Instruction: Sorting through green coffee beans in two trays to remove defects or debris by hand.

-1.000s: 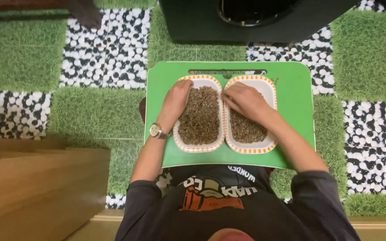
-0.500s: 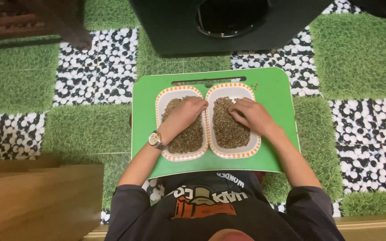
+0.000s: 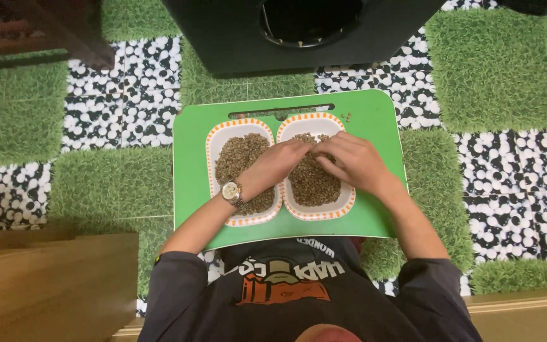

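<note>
1. A person sits on the floor with a green lap tray (image 3: 375,209) across the legs, seen from above.
2. 2 white oblong dishes with orange-dashed rims stand side by side on the tray, touching along their long edges: the left dish (image 3: 211,149) and the right dish (image 3: 349,197).
3. Both hold small brown-green beans (image 3: 238,155); the left dish looks fuller.
4. The left hand (image 3: 280,161), with a wristwatch (image 3: 232,192) on its wrist, reaches across the shared rims so its fingers lie over the beans in the right dish. The fingers are loosely curled; I cannot tell whether they pinch anything.
5. The right hand (image 3: 352,161) rests in the right dish, fingers bent down into the beans and meeting the left fingertips near the dish's far end. Whether it grips any beans is hidden.
6. A few stray beans (image 3: 347,116) lie on the tray beyond the right dish, near the handle slot (image 3: 280,113).
7. A black box with a round opening (image 3: 305,31) stands just past the tray, on a mat of grass squares and pebble squares (image 3: 495,69).
8. A wooden step (image 3: 45,285) sits at the person's left.
</note>
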